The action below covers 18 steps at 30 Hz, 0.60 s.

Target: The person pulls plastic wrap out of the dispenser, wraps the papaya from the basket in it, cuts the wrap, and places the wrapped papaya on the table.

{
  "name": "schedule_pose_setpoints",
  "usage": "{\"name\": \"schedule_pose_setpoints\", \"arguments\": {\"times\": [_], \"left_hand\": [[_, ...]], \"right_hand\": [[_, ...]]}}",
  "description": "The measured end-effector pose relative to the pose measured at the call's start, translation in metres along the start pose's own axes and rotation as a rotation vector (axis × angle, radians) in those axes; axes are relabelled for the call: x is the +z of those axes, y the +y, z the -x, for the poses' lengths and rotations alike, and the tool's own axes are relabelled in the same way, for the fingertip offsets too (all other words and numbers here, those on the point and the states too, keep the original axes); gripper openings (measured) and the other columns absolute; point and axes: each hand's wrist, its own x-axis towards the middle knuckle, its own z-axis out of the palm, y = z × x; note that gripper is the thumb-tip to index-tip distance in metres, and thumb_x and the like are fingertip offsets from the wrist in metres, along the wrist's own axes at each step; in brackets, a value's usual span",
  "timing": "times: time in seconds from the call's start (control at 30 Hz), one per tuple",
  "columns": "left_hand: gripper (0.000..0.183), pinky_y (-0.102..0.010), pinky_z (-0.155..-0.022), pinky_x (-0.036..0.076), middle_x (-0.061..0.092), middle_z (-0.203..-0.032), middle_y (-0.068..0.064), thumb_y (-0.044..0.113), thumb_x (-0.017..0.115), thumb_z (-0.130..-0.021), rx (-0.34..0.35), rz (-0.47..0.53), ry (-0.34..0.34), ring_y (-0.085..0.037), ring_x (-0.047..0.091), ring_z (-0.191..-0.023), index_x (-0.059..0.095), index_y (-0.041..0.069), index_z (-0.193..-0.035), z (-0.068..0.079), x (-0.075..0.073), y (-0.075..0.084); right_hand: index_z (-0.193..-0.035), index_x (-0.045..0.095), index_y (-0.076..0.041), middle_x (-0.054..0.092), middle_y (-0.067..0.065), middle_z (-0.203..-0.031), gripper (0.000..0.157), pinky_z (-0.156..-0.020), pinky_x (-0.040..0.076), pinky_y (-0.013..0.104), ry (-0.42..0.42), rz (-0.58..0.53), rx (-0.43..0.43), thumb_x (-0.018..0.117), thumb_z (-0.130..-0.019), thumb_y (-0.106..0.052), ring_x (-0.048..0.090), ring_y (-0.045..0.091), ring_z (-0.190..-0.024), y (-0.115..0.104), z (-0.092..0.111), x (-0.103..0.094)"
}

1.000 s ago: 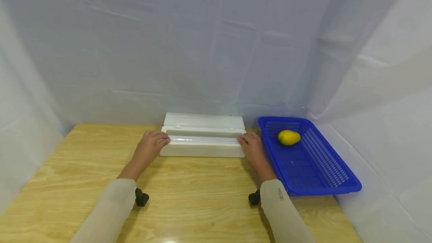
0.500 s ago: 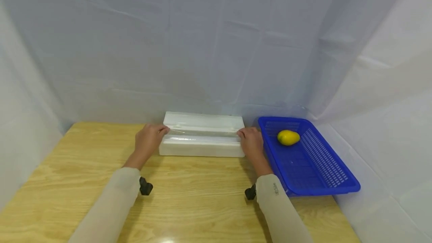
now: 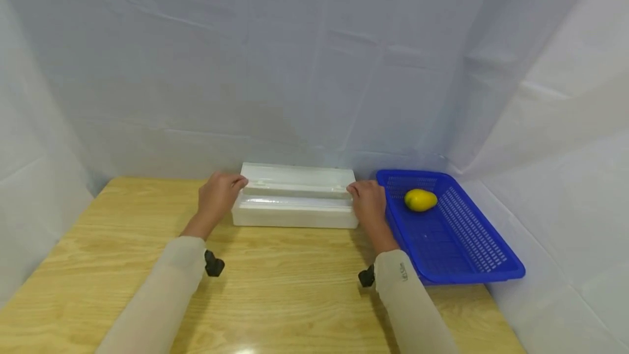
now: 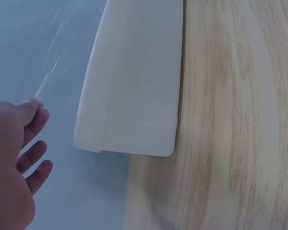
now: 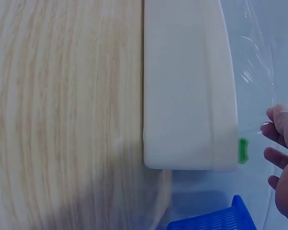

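A long white cling film box (image 3: 295, 218) sits at the back of the table with its lid (image 3: 297, 172) raised. Inside it lies a shiny roll (image 3: 290, 201). My left hand (image 3: 216, 196) is at the box's left end, thumb and forefinger pinching a corner of clear cling film (image 4: 50, 72). At the right end, my right hand (image 3: 368, 201) pinches the film's other corner. Both wrist views show the film stretched up and away from the box, beyond its top edge. The remaining fingers of each hand are loosely bent.
A blue plastic basket (image 3: 410, 250) stands right of the box, close to my right hand, with a yellow mango-like fruit (image 3: 420, 200) in it. A small green piece (image 5: 243, 151) shows at the box's right end. White sheeting (image 3: 304, 70) hangs behind the wooden table (image 3: 285, 288).
Both hands have risen from the roll toward the raised lid, drawing the film up between them. The box, basket and yellow fruit have stayed in place.
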Motion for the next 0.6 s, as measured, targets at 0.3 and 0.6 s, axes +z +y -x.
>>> {"name": "schedule_pose_setpoints", "arguments": {"times": [0.3, 0.6], "left_hand": [[0.035, -0.062, -0.091, 0.048, 0.073, -0.116, -0.012, 0.036, 0.054, -0.105, 0.011, 0.031, 0.012, -0.036, 0.06, -0.114, 0.074, 0.011, -0.117, -0.001, -0.007, 0.005], [0.035, -0.064, -0.095, 0.045, 0.072, -0.117, -0.014, 0.035, 0.053, -0.106, 0.013, 0.066, 0.026, -0.036, 0.057, -0.116, 0.073, 0.01, -0.12, -0.004, -0.016, 0.01]], "right_hand": [[-0.095, 0.079, -0.011, 0.076, 0.007, -0.095, 0.017, -0.089, 0.048, 0.054, 0.01, -0.016, -0.023, 0.069, -0.095, -0.025, 0.065, 0.033, -0.1, -0.007, -0.005, -0.012], [-0.097, 0.079, -0.01, 0.076, 0.009, -0.099, 0.019, -0.096, 0.045, 0.055, 0.007, -0.065, 0.014, 0.066, -0.097, -0.024, 0.064, 0.034, -0.102, -0.005, -0.012, -0.02]]}}
